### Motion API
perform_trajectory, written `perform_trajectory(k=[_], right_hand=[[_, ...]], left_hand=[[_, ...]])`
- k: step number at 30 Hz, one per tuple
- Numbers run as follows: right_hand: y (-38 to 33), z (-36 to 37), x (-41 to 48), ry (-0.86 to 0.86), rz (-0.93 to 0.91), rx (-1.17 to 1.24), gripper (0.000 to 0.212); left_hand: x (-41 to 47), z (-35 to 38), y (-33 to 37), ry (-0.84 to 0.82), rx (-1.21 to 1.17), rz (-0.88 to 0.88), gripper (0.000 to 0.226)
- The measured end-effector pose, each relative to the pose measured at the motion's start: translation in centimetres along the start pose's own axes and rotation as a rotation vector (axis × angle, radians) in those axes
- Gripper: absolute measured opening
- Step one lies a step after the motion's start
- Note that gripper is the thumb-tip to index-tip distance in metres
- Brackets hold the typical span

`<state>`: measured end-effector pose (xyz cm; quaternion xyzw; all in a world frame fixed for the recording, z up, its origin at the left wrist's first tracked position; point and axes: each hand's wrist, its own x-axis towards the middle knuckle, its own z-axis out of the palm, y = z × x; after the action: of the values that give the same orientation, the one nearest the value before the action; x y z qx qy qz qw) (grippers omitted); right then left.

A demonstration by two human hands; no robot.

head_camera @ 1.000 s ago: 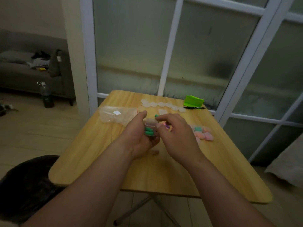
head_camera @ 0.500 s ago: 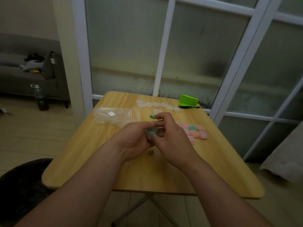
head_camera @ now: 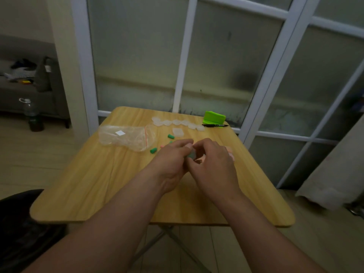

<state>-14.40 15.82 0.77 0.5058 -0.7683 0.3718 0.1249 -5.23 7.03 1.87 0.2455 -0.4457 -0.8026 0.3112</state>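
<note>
Over the middle of the wooden table (head_camera: 110, 186) my left hand (head_camera: 173, 164) and my right hand (head_camera: 212, 162) meet. Between their fingertips they pinch a small clear case (head_camera: 191, 155) with green earplugs inside; most of it is hidden by fingers. Loose green earplugs (head_camera: 153, 150) (head_camera: 171, 136) lie on the table just beyond my left hand. A single clear case (head_camera: 177, 132) and a row of clear cases (head_camera: 177, 123) sit further back. Pink filled cases (head_camera: 230, 152) peek out behind my right hand.
A crumpled clear zip bag (head_camera: 126, 136) lies at the back left of the table. A bright green holder (head_camera: 213, 117) and a black pen (head_camera: 215, 125) sit at the far edge by the glass door. A sofa (head_camera: 25, 89) and bottle (head_camera: 33, 115) stand left.
The open case seen in my left hand a second ago is now enclosed between both hands' fingertips. The camera view has shifted slightly; more loose green earplugs show to the left.
</note>
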Motion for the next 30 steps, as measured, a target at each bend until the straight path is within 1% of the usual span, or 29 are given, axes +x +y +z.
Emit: perform_trajectory(k=[2, 5, 6, 10, 12, 14, 16, 20, 30], right_hand=[[0.3, -0.7, -0.2, 0.012, 0.033, 0.008, 0.02], [1.3, -1.2, -0.1, 0.016, 0.086, 0.061, 0.021], [2.0, -1.4, 0.0, 0.022, 0.118, 0.072, 0.022], [6.2, -2.6, 0.9, 0.056, 0.319, 0.07, 0.022], [8.5, -2.7, 0.8, 0.02, 0.415, 0.045, 0.022], [10.0, -2.3, 0.5, -0.029, 0.456, -0.006, 0.021], [10.7, -1.8, 0.5, -0.063, 0.453, -0.059, 0.02], [10.9, -1.0, 0.9, -0.077, 0.42, -0.11, 0.022], [11.5, 0.4, 0.8, -0.04, 0.369, -0.159, 0.027]], left_hand=[[0.1, 1.0, -0.4, 0.003, -0.008, -0.008, 0.033], [0.3, 2.1, -0.9, -0.001, -0.028, -0.03, 0.024], [0.4, 2.5, -1.0, -0.004, -0.027, -0.035, 0.025], [1.2, 2.8, -1.1, 0.056, -0.024, -0.023, 0.041], [1.6, 2.5, -0.8, 0.078, -0.033, -0.017, 0.038], [1.8, 2.2, -0.6, 0.084, -0.044, -0.022, 0.033], [1.9, 2.0, -0.5, 0.091, -0.051, -0.021, 0.028], [2.3, 1.5, 0.0, 0.098, -0.081, 0.0, 0.017], [2.9, 0.8, 0.4, 0.117, -0.09, -0.004, 0.013]])
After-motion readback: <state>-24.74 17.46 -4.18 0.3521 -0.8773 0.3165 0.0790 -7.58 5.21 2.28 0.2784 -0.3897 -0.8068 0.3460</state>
